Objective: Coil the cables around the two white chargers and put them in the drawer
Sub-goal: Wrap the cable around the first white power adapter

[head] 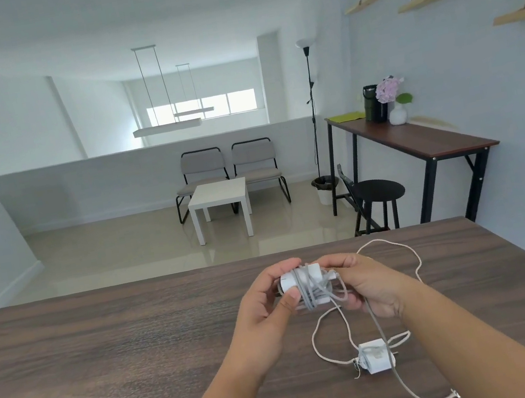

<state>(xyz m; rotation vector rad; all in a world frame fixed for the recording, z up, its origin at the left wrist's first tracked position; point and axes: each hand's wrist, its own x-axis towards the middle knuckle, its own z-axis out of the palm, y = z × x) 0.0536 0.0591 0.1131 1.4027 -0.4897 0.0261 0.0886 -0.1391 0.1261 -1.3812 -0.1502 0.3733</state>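
Above the surface (pixel 105 346) both hands grip one charger (pixel 306 283), left hand (pixel 272 305) holding its body, right hand (pixel 369 285) pinching the grey cable (pixel 377 322), whose trailing tail may snag the second charger (pixel 374 355) at 5 o'clock.

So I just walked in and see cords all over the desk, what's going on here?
A person is winding a grey cable around a white charger held above the wooden table. The left hand grips the charger while the right hand feeds the cable, whose tail trails down to the table. A second charger lies on the table with its cream cable mostly loose. No drawer is in view.
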